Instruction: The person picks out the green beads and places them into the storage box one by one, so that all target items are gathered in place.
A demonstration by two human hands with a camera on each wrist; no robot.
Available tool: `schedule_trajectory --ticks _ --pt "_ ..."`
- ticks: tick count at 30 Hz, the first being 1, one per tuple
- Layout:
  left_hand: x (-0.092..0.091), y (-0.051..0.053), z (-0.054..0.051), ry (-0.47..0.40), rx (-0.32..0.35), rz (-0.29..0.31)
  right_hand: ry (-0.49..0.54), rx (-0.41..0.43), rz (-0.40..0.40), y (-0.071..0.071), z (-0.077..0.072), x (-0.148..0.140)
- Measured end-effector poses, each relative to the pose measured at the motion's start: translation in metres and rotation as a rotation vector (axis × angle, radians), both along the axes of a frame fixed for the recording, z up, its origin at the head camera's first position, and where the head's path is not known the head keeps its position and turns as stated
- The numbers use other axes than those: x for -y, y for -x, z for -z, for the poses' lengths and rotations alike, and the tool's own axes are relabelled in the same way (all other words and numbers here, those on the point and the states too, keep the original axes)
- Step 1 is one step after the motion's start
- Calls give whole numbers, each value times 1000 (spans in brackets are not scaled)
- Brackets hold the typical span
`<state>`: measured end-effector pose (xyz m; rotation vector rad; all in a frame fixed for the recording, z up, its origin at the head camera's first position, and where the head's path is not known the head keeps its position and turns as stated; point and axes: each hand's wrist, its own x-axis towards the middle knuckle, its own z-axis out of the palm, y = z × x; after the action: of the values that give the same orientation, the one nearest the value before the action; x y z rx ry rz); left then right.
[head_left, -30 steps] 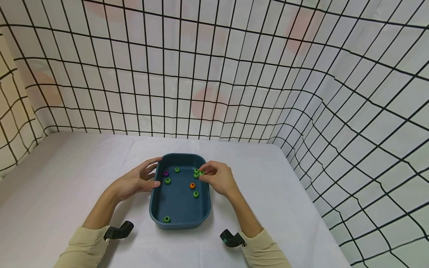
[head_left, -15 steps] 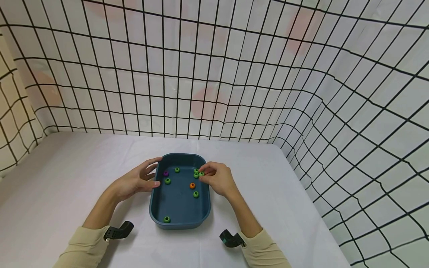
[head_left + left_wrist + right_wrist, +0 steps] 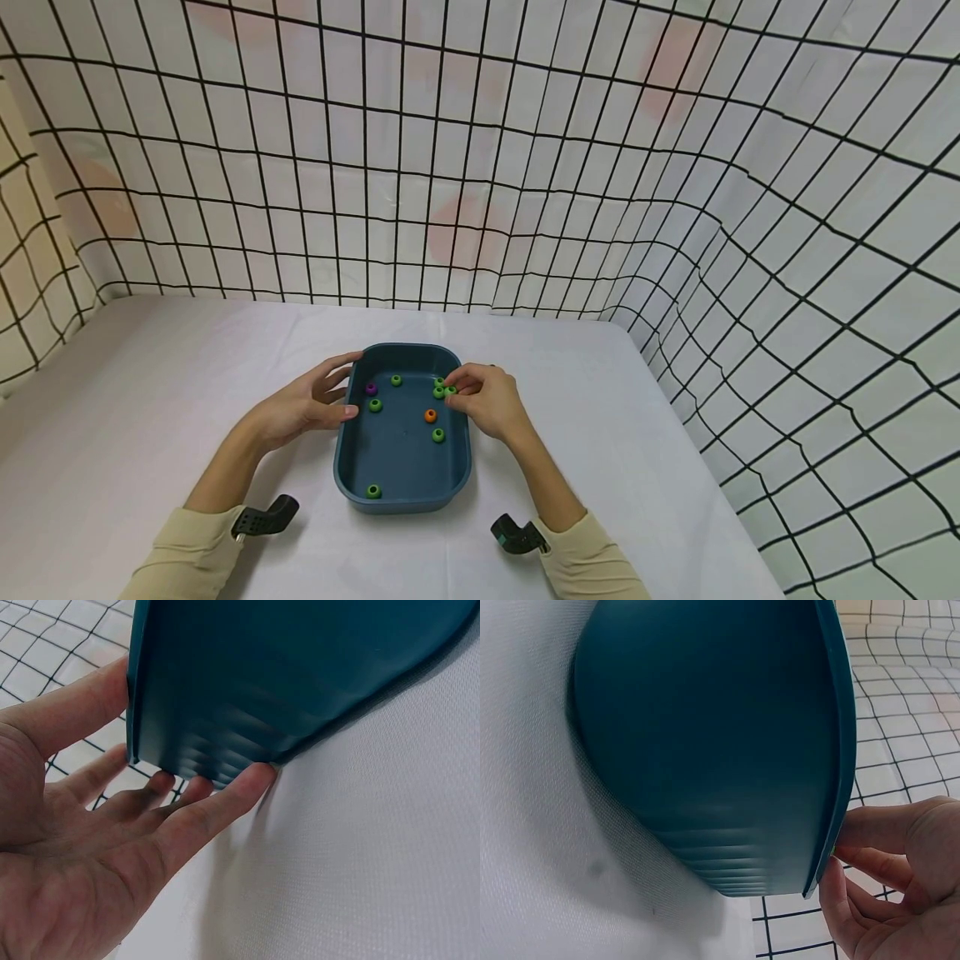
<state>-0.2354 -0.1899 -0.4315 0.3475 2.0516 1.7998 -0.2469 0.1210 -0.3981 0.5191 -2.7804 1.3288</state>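
Right hand (image 3: 495,404) pinches a green bead (image 3: 450,390); orange bead (image 3: 431,416) lies near that grip. Left hand (image 3: 296,410), spread wide, touches tray (image 3: 405,467) opposite, presumably steadying it.

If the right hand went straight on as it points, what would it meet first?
Likely one of the two green beads just beyond the bead the right hand pinches, though depth is unclear.
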Motion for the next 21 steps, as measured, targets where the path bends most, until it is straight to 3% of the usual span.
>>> schedule_trajectory --ticks 21 --pt "1 1 1 3 10 3 16 0 -17 -1 1 1"
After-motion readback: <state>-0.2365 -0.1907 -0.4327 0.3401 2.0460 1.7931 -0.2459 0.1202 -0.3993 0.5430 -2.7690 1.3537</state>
